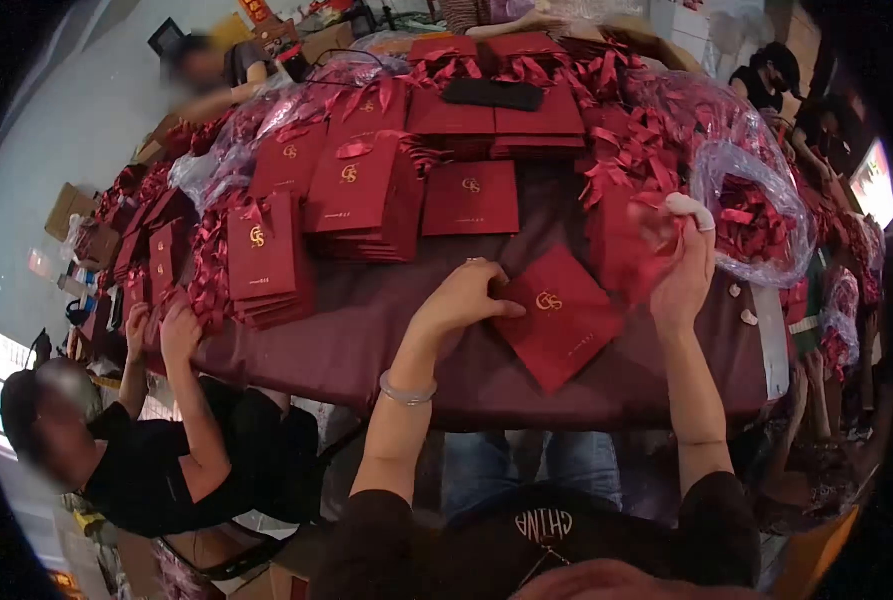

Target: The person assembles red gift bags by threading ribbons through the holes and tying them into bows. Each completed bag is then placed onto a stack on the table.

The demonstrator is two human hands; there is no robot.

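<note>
A red paper bag with a gold logo lies turned like a diamond near the table's front edge. My left hand, a bangle at its wrist, pinches the bag's left corner between thumb and fingers. To the right, my right hand is curled beside a pile of red bags with ribbons, a white cover on one finger. Blurred red material shows at its fingertips, and I cannot tell what it grips. Another red bag lies flat beyond my left hand.
Stacks of red bags stand at the left and back, with a black phone-like object on top of one. Clear plastic holding red ribbons sits at the right. A co-worker handles bags at the left; other people are farther back.
</note>
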